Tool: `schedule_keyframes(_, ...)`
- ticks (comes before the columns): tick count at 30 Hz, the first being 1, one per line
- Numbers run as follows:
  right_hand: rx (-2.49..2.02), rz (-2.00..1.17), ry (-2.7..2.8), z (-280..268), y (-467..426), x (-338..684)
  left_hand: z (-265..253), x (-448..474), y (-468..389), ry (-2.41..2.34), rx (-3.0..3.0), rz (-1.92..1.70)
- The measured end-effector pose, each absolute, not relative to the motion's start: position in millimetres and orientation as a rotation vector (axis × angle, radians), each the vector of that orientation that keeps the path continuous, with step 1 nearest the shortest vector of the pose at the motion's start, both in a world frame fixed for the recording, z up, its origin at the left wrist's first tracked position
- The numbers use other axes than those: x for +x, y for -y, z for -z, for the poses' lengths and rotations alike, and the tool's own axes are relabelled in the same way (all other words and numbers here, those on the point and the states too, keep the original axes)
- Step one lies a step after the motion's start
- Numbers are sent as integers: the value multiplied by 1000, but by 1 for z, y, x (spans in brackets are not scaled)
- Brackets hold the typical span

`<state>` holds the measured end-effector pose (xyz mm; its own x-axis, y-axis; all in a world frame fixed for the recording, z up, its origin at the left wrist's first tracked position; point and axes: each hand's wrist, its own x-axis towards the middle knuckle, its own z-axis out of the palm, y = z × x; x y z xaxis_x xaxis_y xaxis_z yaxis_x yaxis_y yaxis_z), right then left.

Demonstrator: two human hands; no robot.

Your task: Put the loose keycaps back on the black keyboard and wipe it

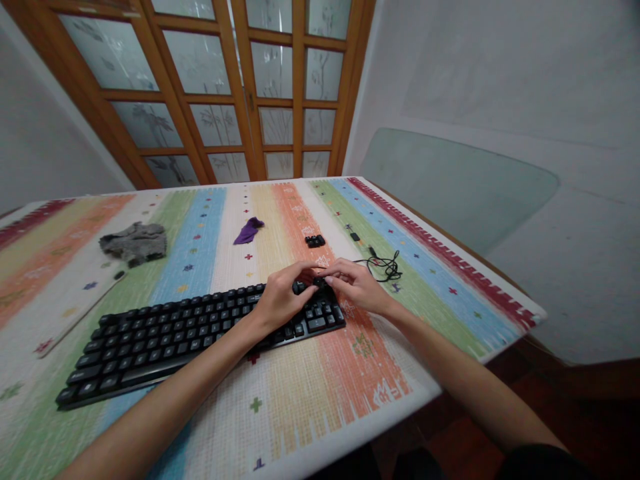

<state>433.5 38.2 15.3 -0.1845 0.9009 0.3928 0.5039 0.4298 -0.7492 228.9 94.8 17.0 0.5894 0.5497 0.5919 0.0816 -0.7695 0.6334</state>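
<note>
The long black plastic computer keyboard [200, 333] lies near the table's [310, 413] front edge. Left hand [283, 300] and right hand [357, 283] meet over its far right corner, fingers curled, pinching a small black keycap [320, 281]. No key legends are readable. 2 cloths lie farther off.

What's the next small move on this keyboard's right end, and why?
Probably lift straight up on the key pinched at the far right corner of the keyboard. Both the left hand and right hand meet there, fingertips on one spot, and loose keycaps already lie beyond on the striped table cover.
</note>
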Motion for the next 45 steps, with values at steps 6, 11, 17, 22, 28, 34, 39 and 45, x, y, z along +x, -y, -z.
schedule_keyframes(6, -1197, -433, 1895, -14, -38, 434, -17, 228, -93, -529, 2194, -1109)
schedule_keyframes(11, -1200, -433, 1866, -17, -36, 433, -17, 229, -93, -529, 1971, -1052)
schedule_keyframes(17, -1192, -543, 1816, -16, -38, 436, -13, 228, -97, -511, 1839, -987)
schedule_keyframes(22, -1203, -604, 1775, -17, -38, 437, -15, 229, -96, -494, 1876, -1026)
schedule_keyframes(28, -1178, -592, 1705, -15, -36, 433, -17, 232, -93, -546, 1926, -1066)
schedule_keyframes(34, -1160, -520, 1777, -11, -38, 433, -16, 234, -93, -564, 1949, -1051)
schedule_keyframes(39, -1123, -342, 1879, -5, -43, 437, -14, 235, -96, -606, 2003, -994)
schedule_keyframes(45, -1164, -300, 1987, 0, -46, 439, -11, 237, -101, -693, 2228, -918)
